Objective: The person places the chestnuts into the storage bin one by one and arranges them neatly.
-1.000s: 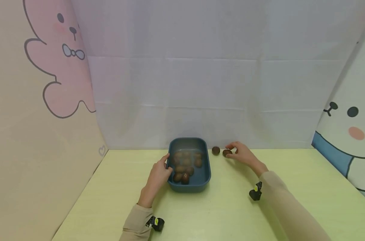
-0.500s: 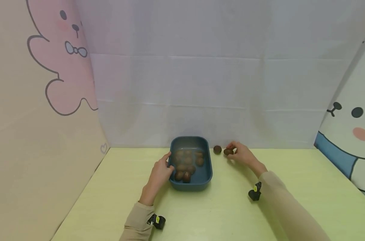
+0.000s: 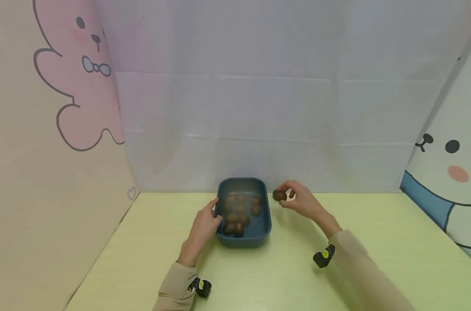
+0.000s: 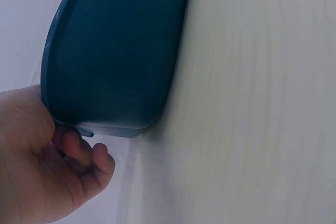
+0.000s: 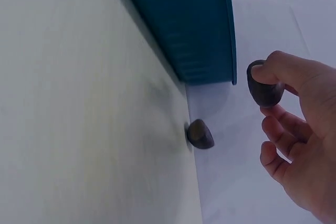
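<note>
A dark blue rectangular bin [image 3: 244, 242] stands against the back wall, with several brown chestnuts [image 3: 238, 229] lying in it. My left hand [image 3: 202, 224] grips the bin's left rim; in the left wrist view its fingers curl beneath the rim's edge. Between thumb and fingers, my right hand [image 5: 307, 124] pinches one chestnut [image 5: 266, 92], raised off the table just right of the bin. Another chestnut [image 5: 199, 134] rests on the table by the back wall, partly hidden behind the held one in the head view.
The pale yellow-green table [image 3: 282, 272] meets a white cloth wall [image 3: 235, 108] at the back. Printed cartoon panels stand on the left and right. A small black camera sits on each wrist.
My right hand has closed its fingers on the farther-right chestnut, lifted it and carried it left towards the bin. My left hand stays at the rim.
</note>
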Demonstrator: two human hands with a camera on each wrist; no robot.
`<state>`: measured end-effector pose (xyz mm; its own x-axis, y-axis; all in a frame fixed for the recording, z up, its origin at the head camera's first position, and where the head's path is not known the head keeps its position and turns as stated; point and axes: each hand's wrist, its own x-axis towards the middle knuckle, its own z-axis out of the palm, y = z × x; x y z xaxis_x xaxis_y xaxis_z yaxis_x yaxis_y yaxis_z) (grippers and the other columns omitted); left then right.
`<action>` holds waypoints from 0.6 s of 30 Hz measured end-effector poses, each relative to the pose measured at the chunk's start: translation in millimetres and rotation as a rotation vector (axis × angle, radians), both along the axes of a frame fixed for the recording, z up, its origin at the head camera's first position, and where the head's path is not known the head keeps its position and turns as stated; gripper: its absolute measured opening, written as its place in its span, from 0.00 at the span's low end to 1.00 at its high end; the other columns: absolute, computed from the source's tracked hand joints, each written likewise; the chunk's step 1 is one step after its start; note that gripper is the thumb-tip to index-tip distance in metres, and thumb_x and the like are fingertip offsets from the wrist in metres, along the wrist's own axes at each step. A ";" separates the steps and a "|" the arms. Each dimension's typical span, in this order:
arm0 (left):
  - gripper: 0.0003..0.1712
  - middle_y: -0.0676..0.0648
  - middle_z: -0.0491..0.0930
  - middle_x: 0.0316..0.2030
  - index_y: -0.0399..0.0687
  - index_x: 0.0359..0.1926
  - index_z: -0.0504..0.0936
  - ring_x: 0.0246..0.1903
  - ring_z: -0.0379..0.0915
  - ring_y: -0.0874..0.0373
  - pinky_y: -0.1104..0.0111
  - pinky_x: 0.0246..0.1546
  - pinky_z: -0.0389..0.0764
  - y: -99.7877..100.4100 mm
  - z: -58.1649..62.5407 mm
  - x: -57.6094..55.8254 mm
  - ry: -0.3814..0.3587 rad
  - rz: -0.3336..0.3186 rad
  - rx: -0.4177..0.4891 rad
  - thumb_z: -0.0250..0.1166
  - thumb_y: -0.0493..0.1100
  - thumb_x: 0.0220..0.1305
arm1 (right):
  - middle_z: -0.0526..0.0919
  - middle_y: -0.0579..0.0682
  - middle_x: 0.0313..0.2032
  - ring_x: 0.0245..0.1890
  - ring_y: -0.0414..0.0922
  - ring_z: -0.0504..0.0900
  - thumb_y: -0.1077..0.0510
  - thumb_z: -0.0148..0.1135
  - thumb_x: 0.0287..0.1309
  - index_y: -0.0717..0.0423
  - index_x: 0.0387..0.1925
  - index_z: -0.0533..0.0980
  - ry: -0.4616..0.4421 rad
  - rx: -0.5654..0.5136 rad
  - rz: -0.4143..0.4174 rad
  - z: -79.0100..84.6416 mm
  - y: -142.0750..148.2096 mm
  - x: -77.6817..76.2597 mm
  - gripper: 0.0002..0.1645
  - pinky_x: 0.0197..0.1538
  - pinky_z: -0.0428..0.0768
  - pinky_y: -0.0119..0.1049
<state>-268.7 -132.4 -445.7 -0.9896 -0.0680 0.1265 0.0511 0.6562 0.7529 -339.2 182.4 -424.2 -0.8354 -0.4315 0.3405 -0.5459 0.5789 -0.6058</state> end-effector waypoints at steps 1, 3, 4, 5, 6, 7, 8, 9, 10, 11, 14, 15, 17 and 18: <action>0.39 0.54 0.63 0.14 0.40 0.71 0.67 0.13 0.54 0.62 0.71 0.16 0.58 0.2 0.1 0.1 0.002 0.001 -0.001 0.57 0.32 0.54 | 0.82 0.54 0.47 0.38 0.50 0.76 0.61 0.72 0.50 0.56 0.48 0.80 -0.003 -0.011 0.004 -0.8 -2.6 4.6 0.21 0.42 0.74 0.40; 0.39 0.54 0.62 0.14 0.40 0.71 0.67 0.13 0.54 0.62 0.71 0.16 0.58 0.7 0.4 0.3 0.003 0.000 0.002 0.57 0.32 0.54 | 0.82 0.54 0.49 0.39 0.50 0.76 0.59 0.73 0.51 0.54 0.48 0.81 -0.010 -0.034 0.009 -1.7 -8.5 13.6 0.20 0.43 0.75 0.41; 0.39 0.54 0.62 0.14 0.40 0.71 0.67 0.13 0.54 0.62 0.71 0.16 0.58 0.6 0.7 0.4 0.003 -0.001 0.002 0.57 0.32 0.54 | 0.82 0.54 0.50 0.40 0.50 0.75 0.58 0.73 0.52 0.54 0.48 0.81 -0.012 -0.041 0.009 -2.4 -12.0 17.3 0.20 0.43 0.75 0.42; 0.40 0.54 0.63 0.14 0.39 0.71 0.67 0.13 0.54 0.62 0.71 0.16 0.58 0.4 0.7 0.6 0.002 -0.003 0.001 0.57 0.32 0.54 | 0.81 0.53 0.50 0.40 0.50 0.76 0.57 0.73 0.52 0.53 0.49 0.81 -0.015 -0.047 0.006 -2.7 -15.4 20.9 0.21 0.43 0.75 0.42; 0.40 0.54 0.63 0.14 0.39 0.71 0.67 0.13 0.54 0.62 0.71 0.16 0.58 0.3 0.3 0.6 0.003 -0.005 0.000 0.57 0.32 0.54 | 0.81 0.53 0.50 0.40 0.52 0.76 0.57 0.73 0.52 0.53 0.49 0.81 -0.019 -0.054 0.005 -2.7 -18.9 24.0 0.21 0.44 0.76 0.44; 0.40 0.54 0.63 0.15 0.39 0.71 0.67 0.13 0.54 0.62 0.71 0.16 0.58 0.0 0.1 0.5 0.003 -0.006 -0.001 0.57 0.32 0.54 | 0.81 0.52 0.49 0.41 0.52 0.76 0.57 0.74 0.52 0.52 0.49 0.82 -0.018 -0.055 0.002 -2.9 -22.4 26.6 0.21 0.44 0.76 0.45; 0.40 0.54 0.63 0.15 0.39 0.71 0.67 0.13 0.54 0.62 0.71 0.17 0.58 -0.2 -0.2 0.4 0.001 -0.006 0.000 0.57 0.32 0.54 | 0.81 0.51 0.49 0.41 0.53 0.76 0.56 0.74 0.52 0.52 0.49 0.82 -0.017 -0.056 0.001 -3.2 -26.1 28.9 0.21 0.45 0.76 0.47; 0.40 0.53 0.63 0.15 0.39 0.71 0.67 0.13 0.54 0.62 0.70 0.17 0.58 -0.3 -0.5 0.2 0.001 -0.006 -0.001 0.57 0.32 0.53 | 0.81 0.51 0.49 0.41 0.52 0.76 0.56 0.74 0.52 0.51 0.49 0.82 -0.019 -0.058 0.000 -3.0 -29.7 31.7 0.21 0.45 0.76 0.47; 0.40 0.53 0.64 0.15 0.39 0.71 0.67 0.13 0.54 0.62 0.70 0.17 0.58 -0.4 -0.7 0.2 0.000 -0.007 -0.002 0.57 0.32 0.54 | 0.81 0.50 0.48 0.40 0.51 0.75 0.55 0.74 0.52 0.51 0.49 0.82 -0.015 -0.048 0.000 -2.5 -33.0 33.8 0.21 0.45 0.76 0.46; 0.40 0.53 0.64 0.15 0.39 0.71 0.67 0.14 0.54 0.62 0.70 0.17 0.58 -0.4 -0.9 0.0 0.002 -0.007 0.000 0.57 0.32 0.53 | 0.80 0.49 0.48 0.40 0.50 0.75 0.55 0.74 0.52 0.50 0.49 0.82 -0.009 -0.040 0.000 -2.1 -36.1 35.5 0.21 0.45 0.76 0.45; 0.40 0.54 0.63 0.15 0.39 0.71 0.67 0.13 0.54 0.62 0.70 0.17 0.58 -0.4 -1.3 -0.8 0.005 -0.009 -0.001 0.57 0.32 0.53 | 0.80 0.50 0.47 0.39 0.48 0.75 0.55 0.74 0.52 0.50 0.48 0.82 0.008 -0.032 -0.022 -0.8 -44.7 38.9 0.20 0.43 0.75 0.41; 0.40 0.54 0.63 0.15 0.39 0.71 0.67 0.14 0.53 0.62 0.71 0.17 0.58 -0.5 -1.5 -1.2 0.005 -0.010 -0.004 0.57 0.32 0.53 | 0.80 0.50 0.47 0.38 0.47 0.74 0.55 0.74 0.52 0.50 0.48 0.82 0.009 -0.022 -0.030 0.4 -47.6 39.5 0.20 0.43 0.74 0.39; 0.40 0.54 0.62 0.15 0.39 0.71 0.68 0.14 0.53 0.62 0.71 0.17 0.58 -0.9 -1.2 -1.8 0.008 -0.007 -0.007 0.57 0.32 0.52 | 0.80 0.50 0.46 0.39 0.49 0.74 0.55 0.74 0.52 0.50 0.48 0.82 0.011 0.004 -0.044 1.1 -53.1 39.3 0.20 0.43 0.74 0.39; 0.40 0.54 0.62 0.15 0.39 0.71 0.68 0.13 0.53 0.62 0.71 0.17 0.57 -1.2 -1.1 -2.0 0.008 -0.007 -0.008 0.57 0.32 0.52 | 0.80 0.50 0.46 0.40 0.50 0.75 0.55 0.74 0.51 0.50 0.47 0.82 0.010 0.022 -0.054 0.8 -55.7 39.5 0.19 0.43 0.74 0.40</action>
<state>-270.7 -133.6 -446.8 -0.9890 -0.0596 0.1352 0.0622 0.6620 0.7469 -299.7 126.8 -423.4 -0.8544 -0.3933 0.3395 -0.5192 0.6208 -0.5875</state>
